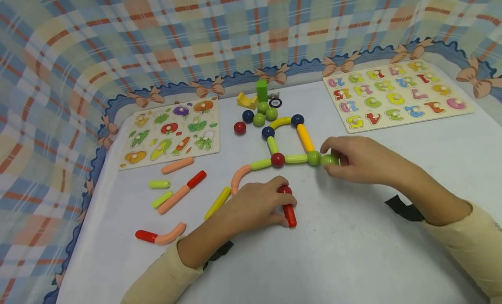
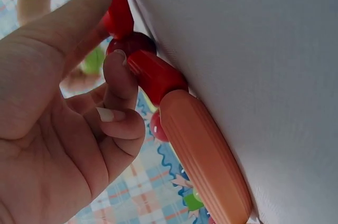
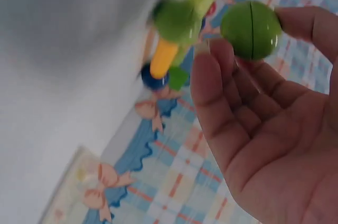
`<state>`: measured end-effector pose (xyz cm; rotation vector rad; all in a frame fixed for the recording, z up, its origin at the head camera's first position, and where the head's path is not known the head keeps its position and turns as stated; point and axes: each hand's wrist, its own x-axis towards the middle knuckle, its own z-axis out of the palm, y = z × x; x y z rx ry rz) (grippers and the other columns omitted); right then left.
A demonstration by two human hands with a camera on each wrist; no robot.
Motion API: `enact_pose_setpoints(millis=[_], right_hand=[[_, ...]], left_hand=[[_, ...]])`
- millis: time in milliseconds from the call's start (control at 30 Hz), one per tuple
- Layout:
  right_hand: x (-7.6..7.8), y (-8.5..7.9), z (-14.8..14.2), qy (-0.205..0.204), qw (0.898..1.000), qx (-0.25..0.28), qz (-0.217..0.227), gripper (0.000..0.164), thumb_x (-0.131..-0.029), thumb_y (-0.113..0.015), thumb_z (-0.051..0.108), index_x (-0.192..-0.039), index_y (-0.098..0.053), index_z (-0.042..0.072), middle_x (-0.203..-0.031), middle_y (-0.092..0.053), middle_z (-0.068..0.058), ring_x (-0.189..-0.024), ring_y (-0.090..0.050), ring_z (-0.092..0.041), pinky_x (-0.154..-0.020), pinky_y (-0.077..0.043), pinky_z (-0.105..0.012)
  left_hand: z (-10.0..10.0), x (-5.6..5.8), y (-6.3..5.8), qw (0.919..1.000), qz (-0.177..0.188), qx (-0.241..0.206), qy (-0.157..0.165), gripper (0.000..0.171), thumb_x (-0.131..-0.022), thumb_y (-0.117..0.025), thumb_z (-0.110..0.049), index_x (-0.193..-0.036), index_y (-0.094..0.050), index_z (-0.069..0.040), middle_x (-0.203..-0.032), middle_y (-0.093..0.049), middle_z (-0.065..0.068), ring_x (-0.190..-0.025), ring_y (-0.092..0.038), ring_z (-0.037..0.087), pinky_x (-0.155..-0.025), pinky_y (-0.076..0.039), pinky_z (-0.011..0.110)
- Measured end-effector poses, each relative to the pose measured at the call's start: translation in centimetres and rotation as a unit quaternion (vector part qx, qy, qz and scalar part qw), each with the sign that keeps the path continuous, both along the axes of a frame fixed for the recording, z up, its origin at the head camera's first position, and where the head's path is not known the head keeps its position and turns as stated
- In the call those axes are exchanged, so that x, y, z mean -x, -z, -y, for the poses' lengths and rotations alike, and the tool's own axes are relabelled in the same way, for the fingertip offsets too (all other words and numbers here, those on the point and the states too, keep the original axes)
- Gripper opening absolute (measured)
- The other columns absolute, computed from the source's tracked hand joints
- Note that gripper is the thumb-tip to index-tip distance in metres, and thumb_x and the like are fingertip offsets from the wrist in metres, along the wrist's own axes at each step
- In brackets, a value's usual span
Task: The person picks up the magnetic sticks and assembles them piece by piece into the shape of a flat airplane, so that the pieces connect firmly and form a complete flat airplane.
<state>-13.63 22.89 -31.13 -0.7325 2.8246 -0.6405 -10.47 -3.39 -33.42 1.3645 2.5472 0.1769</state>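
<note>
My left hand [image 1: 255, 204] grips a red rod [image 1: 289, 214] by its sides, fingers reaching over the red ball [image 1: 285, 189] at its far end. In the left wrist view, a second red rod [image 2: 158, 77] and a salmon curved rod [image 2: 203, 155] continue from that ball. My right hand [image 1: 357, 160] pinches a green ball [image 3: 252, 29] between thumb and fingertips. Beside it lies another green ball [image 1: 313, 158], the corner of a joined frame of rods and balls, with a yellow rod [image 1: 305, 138], two blue balls and a red ball [image 1: 278, 160].
Loose rods, including a salmon one [image 1: 178, 165], lie at the left. Behind the frame stand several balls, a green block [image 1: 261, 91] and a yellow block [image 1: 247, 101]. A vegetable puzzle board [image 1: 153, 132] lies back left, a number puzzle board [image 1: 386, 92] back right.
</note>
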Motion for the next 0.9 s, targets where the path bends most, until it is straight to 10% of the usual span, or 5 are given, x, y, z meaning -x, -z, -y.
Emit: enact_pose_setpoints(millis=[300, 700, 900], right_hand=[[-3.6, 2.0, 2.3, -0.097, 0.982, 0.003, 0.159, 0.021, -0.076, -0.071, 0.033, -0.084, -0.054, 0.024, -0.06, -0.049, 0.01, -0.057, -0.048, -0.007, -0.053, -0.042, -0.024], [-7.6, 2.7, 4.9, -0.253, 0.951, 0.099, 0.148, 0.03, -0.073, -0.071, 0.043, -0.093, -0.057, 0.026, -0.06, -0.044, 0.018, -0.052, -0.042, 0.005, -0.048, -0.037, -0.015], [-7.5, 2.6, 5.1, -0.224, 0.961, 0.088, 0.135, 0.027, -0.075, -0.072, 0.036, -0.093, -0.055, 0.025, -0.061, -0.046, 0.018, -0.053, -0.044, 0.004, -0.049, -0.039, -0.017]], left_hand=[[0.3, 0.4, 0.2, 0.9998, 0.007, -0.015, -0.008, 0.036, -0.078, -0.068, -0.038, -0.112, -0.06, -0.031, -0.118, -0.044, 0.0, -0.078, -0.048, 0.008, -0.06, -0.04, 0.018], [0.1, 0.4, 0.4, 0.9998, 0.005, -0.018, -0.003, 0.037, -0.078, -0.068, -0.04, -0.112, -0.06, -0.031, -0.116, -0.044, -0.002, -0.074, -0.047, 0.007, -0.06, -0.039, 0.017], [0.1, 0.4, 0.4, 0.9996, 0.005, -0.027, -0.001, 0.038, -0.077, -0.068, -0.042, -0.113, -0.06, -0.031, -0.114, -0.045, -0.003, -0.075, -0.047, 0.006, -0.061, -0.04, 0.017]])
